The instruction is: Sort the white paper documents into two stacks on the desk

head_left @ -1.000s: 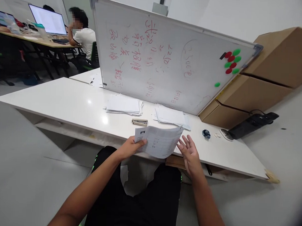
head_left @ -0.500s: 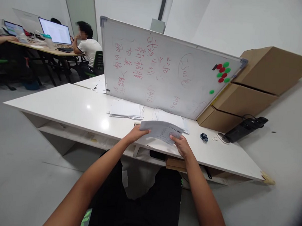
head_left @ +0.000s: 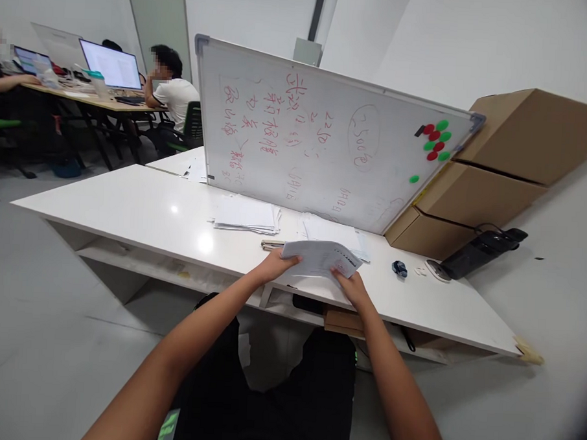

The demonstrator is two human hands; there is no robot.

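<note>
A printed sheet of paper (head_left: 321, 259) hangs just above the front edge of the white table (head_left: 143, 207), nearly flat. My left hand (head_left: 274, 267) grips its left edge and my right hand (head_left: 348, 282) pinches its right front edge. A metal stapler (head_left: 271, 245) lies on the table just behind my left hand. Two stacks of white paper sit further back, one stack (head_left: 246, 215) on the left and another stack (head_left: 334, 233) right behind the held sheet.
A whiteboard (head_left: 326, 130) with red writing and magnets leans across the table's back against cardboard boxes (head_left: 510, 164). A small blue object (head_left: 399, 269) and a black device (head_left: 481, 249) lie at the right. People sit at a desk with monitors far left.
My right hand, open beside the sheet a second ago, has closed on its right edge. The sheet has tipped from facing me to nearly flat over the table edge.
</note>
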